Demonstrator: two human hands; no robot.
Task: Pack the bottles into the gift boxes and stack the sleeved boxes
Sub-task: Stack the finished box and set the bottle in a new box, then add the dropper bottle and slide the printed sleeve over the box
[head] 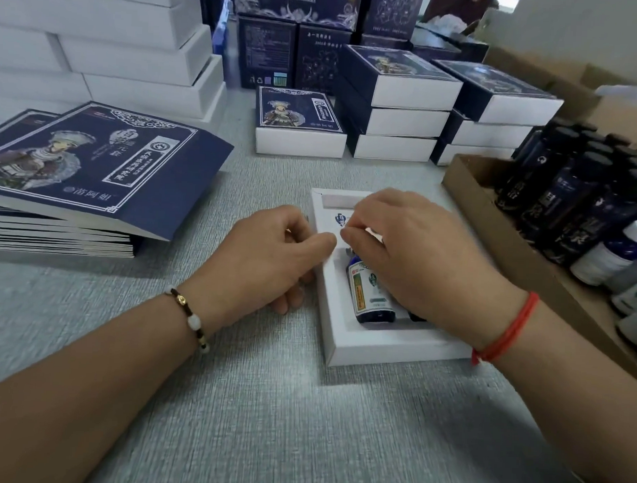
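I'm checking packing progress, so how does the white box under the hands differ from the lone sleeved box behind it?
The open box has no sleeve and shows its white insert; the sleeved box is wrapped in navy printed card. The open box has a blue bottle visible in its tray, while the sleeved box hides any contents. Both hands work at the open box, left hand at its edge, right hand over the bottle; nothing touches the sleeved box. Both lie flat on the table.

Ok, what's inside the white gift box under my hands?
In the white gift box, one blue bottle lies in the recess. The right hand covers the rest, where a second dark bottle barely shows.
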